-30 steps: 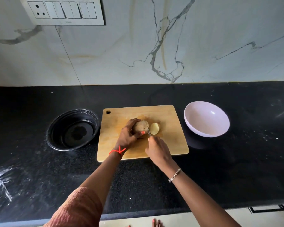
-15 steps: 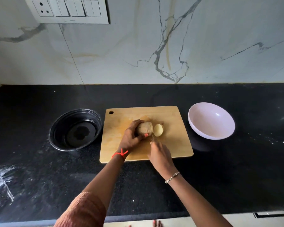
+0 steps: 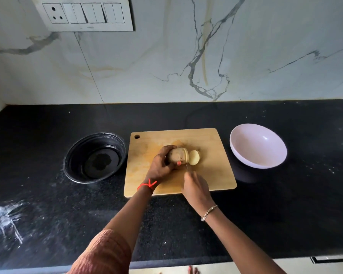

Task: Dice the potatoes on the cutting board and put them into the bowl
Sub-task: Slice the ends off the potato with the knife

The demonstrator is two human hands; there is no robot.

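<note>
On the cutting board [image 3: 212, 175], the left hand [image 3: 160, 167] curls over the potato [image 3: 175, 155], pinning it; the right hand [image 3: 196, 187], fisted, grips a knife [image 3: 186, 165] slicing beside a cut slice [image 3: 194, 157].

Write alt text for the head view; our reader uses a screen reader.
On a wooden cutting board, the left hand steadies a brown potato while the right hand slices it with a thin knife. A cut pale slice lies beside it; an empty white bowl sits right.
</note>
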